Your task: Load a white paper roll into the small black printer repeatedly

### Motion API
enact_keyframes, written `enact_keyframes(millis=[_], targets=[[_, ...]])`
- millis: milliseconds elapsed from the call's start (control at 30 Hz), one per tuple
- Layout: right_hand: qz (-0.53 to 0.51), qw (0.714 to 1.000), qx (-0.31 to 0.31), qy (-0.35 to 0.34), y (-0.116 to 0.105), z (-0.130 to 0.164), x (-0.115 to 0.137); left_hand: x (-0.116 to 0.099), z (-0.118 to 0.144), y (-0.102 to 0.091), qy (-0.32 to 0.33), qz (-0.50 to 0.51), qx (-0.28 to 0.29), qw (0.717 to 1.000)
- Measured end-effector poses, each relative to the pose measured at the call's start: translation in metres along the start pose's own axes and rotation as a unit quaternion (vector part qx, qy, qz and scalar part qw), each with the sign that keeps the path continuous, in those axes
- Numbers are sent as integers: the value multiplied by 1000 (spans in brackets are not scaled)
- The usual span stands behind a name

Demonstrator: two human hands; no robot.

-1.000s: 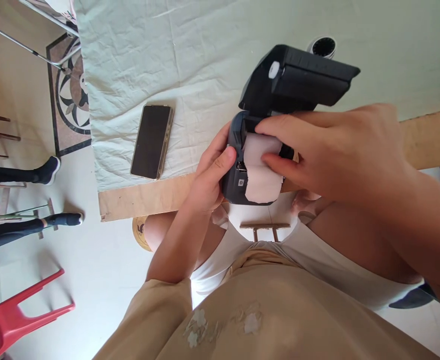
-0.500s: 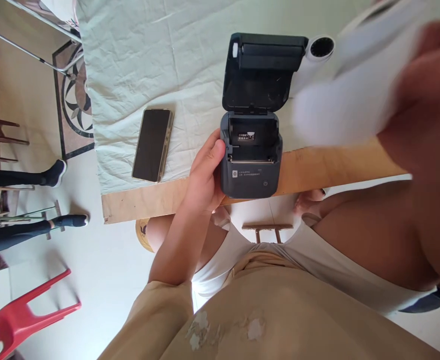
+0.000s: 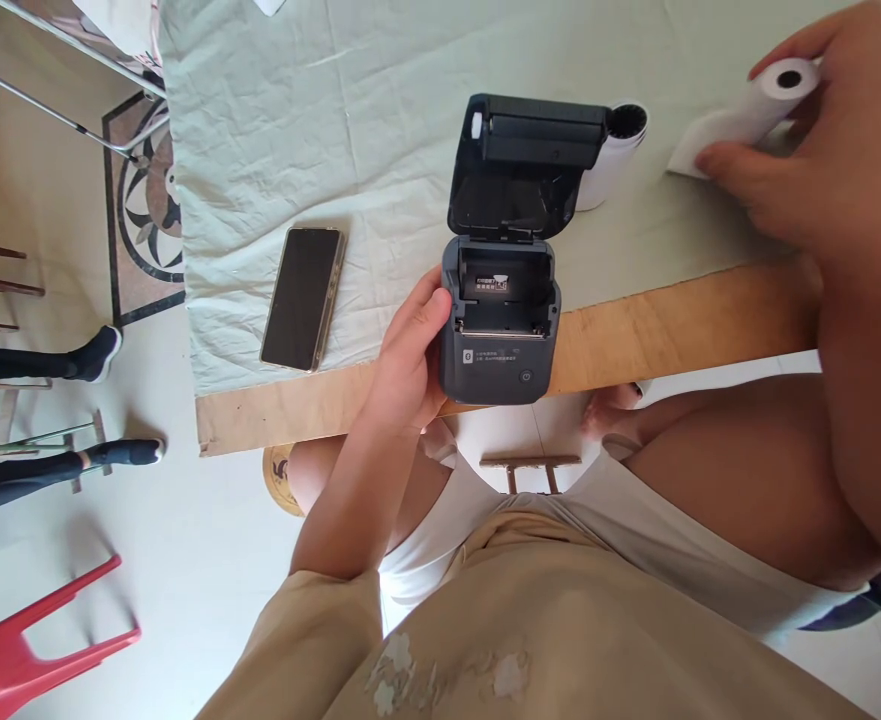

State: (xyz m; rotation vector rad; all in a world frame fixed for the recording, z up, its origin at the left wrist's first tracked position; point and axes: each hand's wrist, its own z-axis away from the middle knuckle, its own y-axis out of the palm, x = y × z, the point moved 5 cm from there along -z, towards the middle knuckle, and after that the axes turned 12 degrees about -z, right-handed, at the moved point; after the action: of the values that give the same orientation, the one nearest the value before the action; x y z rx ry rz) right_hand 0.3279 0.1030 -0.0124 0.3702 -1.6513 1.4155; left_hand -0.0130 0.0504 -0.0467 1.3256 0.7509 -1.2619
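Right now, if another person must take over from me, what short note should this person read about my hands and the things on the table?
Left hand: grips the left side of the small dark printer at the table's near edge.
Right hand: holds a white paper roll over the cloth, far right.
Printer: lid open, paper bay has no roll in it.
Second roll stands behind the lid; phone lies left of the printer.
Done: lid opened, bay cleared.
Left: bay without a roll, lid not closed.
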Motion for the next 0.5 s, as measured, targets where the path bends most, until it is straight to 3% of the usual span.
enact_keyframes(millis=[67, 167, 233, 267, 367, 500], targets=[[40, 999, -13, -6, -1, 7, 15, 0, -1, 0, -5, 3, 0, 1000], [-6, 985, -23, -172, 3, 24, 45, -1, -1, 2, -17, 9, -3, 1000], [-17, 970, 6, -243, 17, 33, 62, -3, -1, 5, -15, 12, -5, 1000], [-4, 969, 38, -245, 28, 36, 68, -4, -1, 6, -12, 12, -7, 1000], [60, 979, 124, -150, 62, 33, 77, -7, 1, 7, -7, 10, -23, 1000], [54, 983, 149, -91, 82, 26, 80, -6, 5, 2, -11, 2, -28, 1000]])
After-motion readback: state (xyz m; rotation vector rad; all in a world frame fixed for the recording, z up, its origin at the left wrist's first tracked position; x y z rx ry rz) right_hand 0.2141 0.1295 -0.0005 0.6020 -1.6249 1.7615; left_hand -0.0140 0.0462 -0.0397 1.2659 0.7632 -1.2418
